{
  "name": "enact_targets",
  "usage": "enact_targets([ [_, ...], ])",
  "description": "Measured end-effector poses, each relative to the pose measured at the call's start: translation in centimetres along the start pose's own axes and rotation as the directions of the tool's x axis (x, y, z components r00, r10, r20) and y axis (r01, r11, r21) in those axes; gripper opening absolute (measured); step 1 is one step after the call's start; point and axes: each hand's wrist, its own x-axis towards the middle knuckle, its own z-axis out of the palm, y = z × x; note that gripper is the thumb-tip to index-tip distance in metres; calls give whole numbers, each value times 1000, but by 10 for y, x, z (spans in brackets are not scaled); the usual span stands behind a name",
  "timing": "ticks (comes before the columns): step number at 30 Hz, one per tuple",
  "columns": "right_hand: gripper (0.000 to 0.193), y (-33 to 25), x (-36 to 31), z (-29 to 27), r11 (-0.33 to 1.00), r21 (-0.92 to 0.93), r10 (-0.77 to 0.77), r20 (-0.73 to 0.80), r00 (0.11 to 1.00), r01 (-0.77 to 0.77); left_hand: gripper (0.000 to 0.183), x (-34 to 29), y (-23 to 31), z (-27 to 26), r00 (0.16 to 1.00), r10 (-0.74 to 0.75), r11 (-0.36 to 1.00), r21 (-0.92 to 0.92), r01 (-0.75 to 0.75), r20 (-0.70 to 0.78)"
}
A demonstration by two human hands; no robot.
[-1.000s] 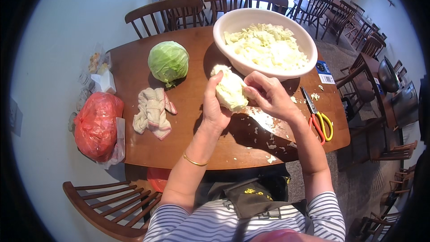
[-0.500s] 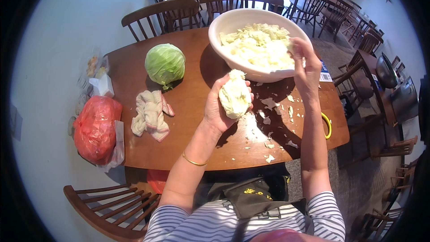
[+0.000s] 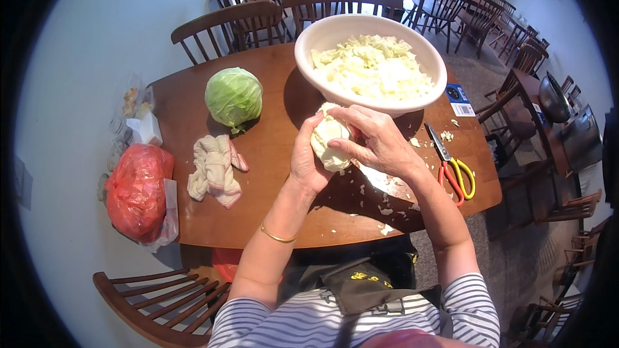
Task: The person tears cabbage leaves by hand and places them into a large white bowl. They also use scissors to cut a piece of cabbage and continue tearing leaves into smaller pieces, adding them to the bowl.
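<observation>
"Where's the pale cabbage heart (image 3: 325, 134)?"
"Above the table (image 3: 277, 154), clasped between left hand (image 3: 309, 160) and right hand (image 3: 382, 140), near the basin (image 3: 387, 106)."
"Which step?"
"Peeling, probably; the next pull calls for a firm left hold."

Red bag (image 3: 140, 188) near 1 cloth (image 3: 214, 169)

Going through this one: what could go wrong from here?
The piece, in the left hand with the right fingers on it, is over the table, where scraps already lie; bits might miss the bowl.
The scissors lie beside the right forearm, which could brush them.
The round cabbage might roll if bumped.
</observation>
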Motion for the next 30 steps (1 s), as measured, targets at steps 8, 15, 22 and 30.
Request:
enact_targets([
  [8, 27, 19, 1, 10, 995, 13, -100, -73, 992, 101, 32, 0, -1, -1, 999, 33, 999, 1, -33, -33],
  [15, 11, 7, 0, 14, 998, 11, -61, -196, 979, 64, 29, 1, -1, -3, 974, 185, 982, 54, -179, -130],
  [22, 8, 15, -1, 2, 984, 180, 12, -95, 995, 5, 31, 1, 0, -6, 999, 40, 999, -18, -41, -32],
  [30, 15, 30, -6, -18, 601, 758, 131, 219, 967, -254, 36, -6, 4, 5, 973, -193, 978, -55, 201, 125],
])
